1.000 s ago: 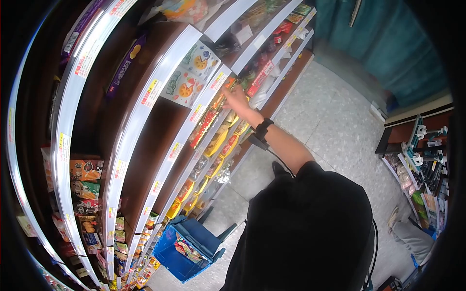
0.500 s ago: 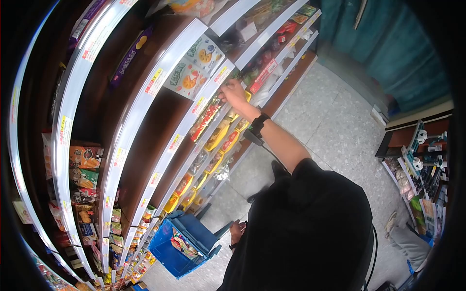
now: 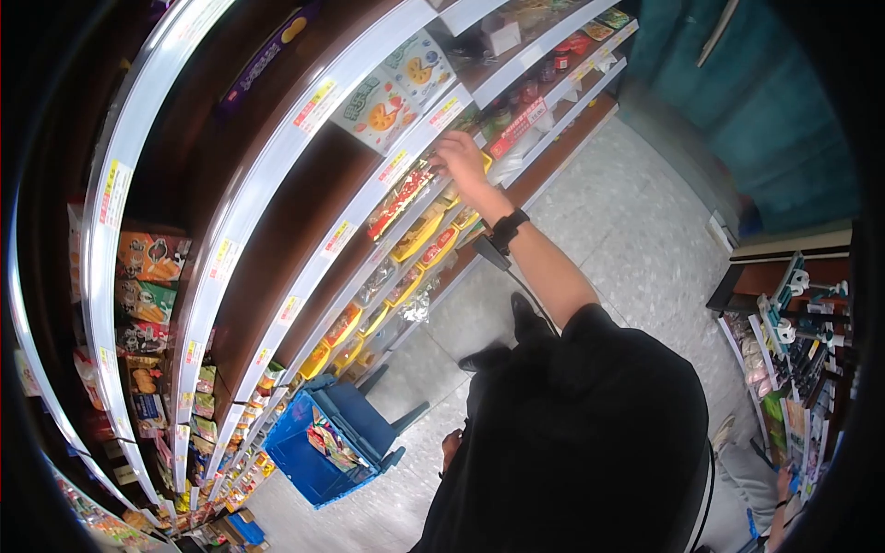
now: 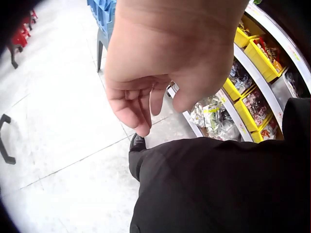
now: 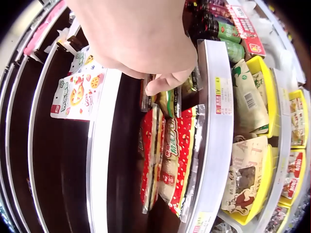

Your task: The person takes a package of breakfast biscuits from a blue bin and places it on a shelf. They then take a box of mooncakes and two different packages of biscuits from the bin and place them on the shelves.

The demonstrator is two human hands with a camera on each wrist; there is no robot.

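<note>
My right hand [image 3: 466, 168] reaches in over a shelf's front edge, among upright packets behind the price strip. In the right wrist view, the thumb [image 5: 158, 87] lies against green-and-yellow packets [image 5: 168, 104], while most of the other fingers are hidden under the hand. I cannot tell whether it grips one. Red packets with white spots [image 5: 180, 160] stand just in front of that hand on the same shelf. My left hand [image 4: 160, 63] hangs beside my leg with loosely bent fingers and holds nothing, above the tiled floor.
A blue basket [image 3: 286, 461] on the floor at lower left holds a few colourful packets. Yellow bins [image 5: 265, 179] of snacks line the lower tier. White pouches with cookie pictures [image 5: 80, 92] stand on the shelf above. Another person's leg [image 3: 747, 479] shows at right.
My right hand stays at the same packets, its fingers shifting slightly. The left hand has come into the head view beside my body. The view has turned a little, and the basket appears further left.
</note>
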